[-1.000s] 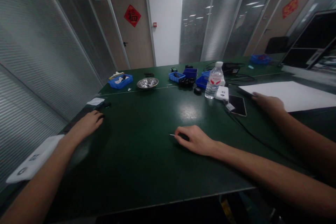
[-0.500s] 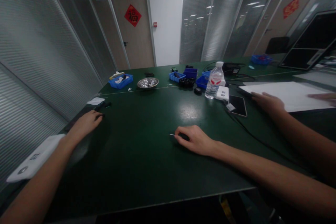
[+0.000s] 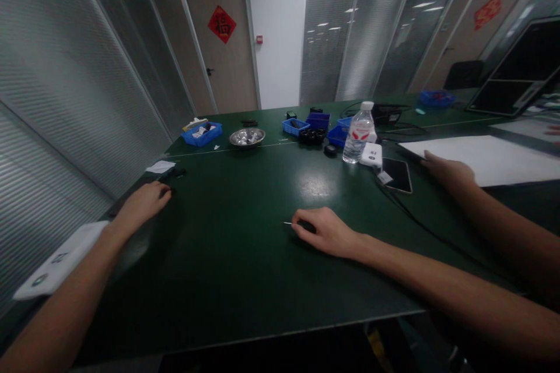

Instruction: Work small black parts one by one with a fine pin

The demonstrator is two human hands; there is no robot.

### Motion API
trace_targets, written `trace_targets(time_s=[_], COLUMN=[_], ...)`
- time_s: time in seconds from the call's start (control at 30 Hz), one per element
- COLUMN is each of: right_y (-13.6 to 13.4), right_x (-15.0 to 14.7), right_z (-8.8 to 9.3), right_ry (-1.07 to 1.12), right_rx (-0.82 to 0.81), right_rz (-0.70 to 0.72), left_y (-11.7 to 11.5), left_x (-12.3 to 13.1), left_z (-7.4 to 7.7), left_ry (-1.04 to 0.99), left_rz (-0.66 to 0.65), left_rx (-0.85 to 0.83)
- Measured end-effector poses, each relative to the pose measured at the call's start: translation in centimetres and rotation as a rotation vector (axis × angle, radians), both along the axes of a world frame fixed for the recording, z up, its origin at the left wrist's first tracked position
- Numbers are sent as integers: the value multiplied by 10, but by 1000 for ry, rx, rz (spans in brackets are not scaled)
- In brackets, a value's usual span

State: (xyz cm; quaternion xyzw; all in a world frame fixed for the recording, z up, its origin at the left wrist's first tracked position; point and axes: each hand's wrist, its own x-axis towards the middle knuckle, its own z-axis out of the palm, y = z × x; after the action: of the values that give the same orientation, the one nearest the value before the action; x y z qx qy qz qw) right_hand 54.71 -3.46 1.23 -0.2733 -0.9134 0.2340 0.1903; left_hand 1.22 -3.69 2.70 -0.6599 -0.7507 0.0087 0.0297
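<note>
The right hand had its fingertips pinched on a thin pale-tipped tool, near centre; a slack pinch might have let it roll away. Whether the left hand, fingers curled, gripped anything, I couldn't tell. Open tabletop separated them, its near edge well clear

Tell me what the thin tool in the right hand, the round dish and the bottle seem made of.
Thin tool in the right hand: pale, slim shaft, probably metal; the rest is too shaded to judge.
Round dish: bright silvery reflections suggest polished metal.
Bottle: clear and glossy, likely plastic.
</note>
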Motion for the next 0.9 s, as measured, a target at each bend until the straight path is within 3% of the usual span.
trace_targets(time_s=[0.43,0.9], right_y=[0,0], right_x=[1,-1], right_z=[-1,0], right_ry=[21,5], right_rx=[15,14], right_rz=[-1,0], left_y=[2,2], left_x=[0,-3], left_z=[2,-6], left_ry=[15,7], left_rz=[17,46], left_rx=[13,88])
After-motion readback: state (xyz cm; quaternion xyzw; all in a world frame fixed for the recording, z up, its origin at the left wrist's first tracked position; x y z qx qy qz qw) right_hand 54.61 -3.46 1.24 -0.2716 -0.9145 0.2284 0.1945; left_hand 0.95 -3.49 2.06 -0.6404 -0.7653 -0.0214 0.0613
